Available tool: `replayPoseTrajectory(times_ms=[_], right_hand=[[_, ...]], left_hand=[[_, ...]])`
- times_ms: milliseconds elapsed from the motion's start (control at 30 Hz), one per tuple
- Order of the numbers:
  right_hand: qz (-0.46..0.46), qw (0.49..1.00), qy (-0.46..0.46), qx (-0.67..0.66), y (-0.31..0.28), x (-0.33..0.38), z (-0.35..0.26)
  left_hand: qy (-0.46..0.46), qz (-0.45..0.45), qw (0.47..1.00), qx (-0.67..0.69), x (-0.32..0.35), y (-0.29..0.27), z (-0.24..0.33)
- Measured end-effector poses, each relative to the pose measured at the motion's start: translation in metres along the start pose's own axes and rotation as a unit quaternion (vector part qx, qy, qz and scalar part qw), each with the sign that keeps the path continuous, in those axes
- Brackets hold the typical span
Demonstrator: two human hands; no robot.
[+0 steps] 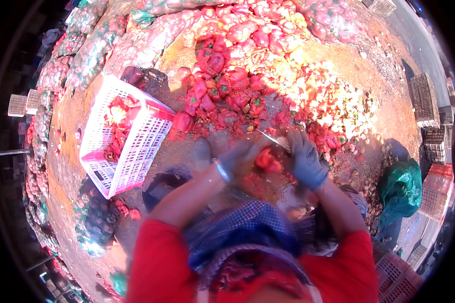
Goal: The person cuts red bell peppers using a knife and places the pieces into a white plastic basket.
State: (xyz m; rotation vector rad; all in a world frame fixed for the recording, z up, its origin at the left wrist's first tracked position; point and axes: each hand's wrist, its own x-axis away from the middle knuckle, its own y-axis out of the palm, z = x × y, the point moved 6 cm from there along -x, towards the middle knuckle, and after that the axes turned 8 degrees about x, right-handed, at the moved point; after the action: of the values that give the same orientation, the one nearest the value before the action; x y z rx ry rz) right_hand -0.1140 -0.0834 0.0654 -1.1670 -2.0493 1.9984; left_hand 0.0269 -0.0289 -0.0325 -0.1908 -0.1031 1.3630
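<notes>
My right hand (307, 157), in a grey-blue glove, is closed on a knife (273, 138); its pale blade points up and to the left. A red bell pepper (269, 160) lies between my hands, low in front of my lap. My left hand (237, 158), gloved too and smeared by motion, reaches toward that pepper from the left. Whether its fingers touch the pepper cannot be made out. Just beyond both hands, a heap of whole red peppers (235, 80) spreads over the ground.
At left stands a white and pink plastic crate (145, 149) holding red pepper pieces. Pale cut scraps (333, 96) cover the ground at right. Full mesh sacks (88, 55) line the far left. A green mesh bag (400, 192) and stacked crates (424, 101) stand on the right.
</notes>
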Motion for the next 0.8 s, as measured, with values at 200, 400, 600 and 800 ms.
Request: replayPoseTrajectory(times_ms=[200,400,600,800], right_hand=[[-0.022,0.958,0.26,-0.119,0.005,-0.017,0.074],[-0.036,0.918,0.385,0.084,-0.019,0.006,0.178],[0.005,0.903,0.358,-0.236,0.031,-0.034,0.144],[-0.041,0.879,0.384,-0.28,0.043,-0.026,0.12]], left_hand=[[-0.085,0.137,0.979,0.127,0.033,-0.05,-0.038],[0.059,0.548,0.634,0.543,0.097,-0.241,-0.002],[-0.272,0.486,0.826,0.089,0.127,-0.286,-0.105],[-0.448,0.287,0.801,-0.275,0.112,-0.273,-0.216]])
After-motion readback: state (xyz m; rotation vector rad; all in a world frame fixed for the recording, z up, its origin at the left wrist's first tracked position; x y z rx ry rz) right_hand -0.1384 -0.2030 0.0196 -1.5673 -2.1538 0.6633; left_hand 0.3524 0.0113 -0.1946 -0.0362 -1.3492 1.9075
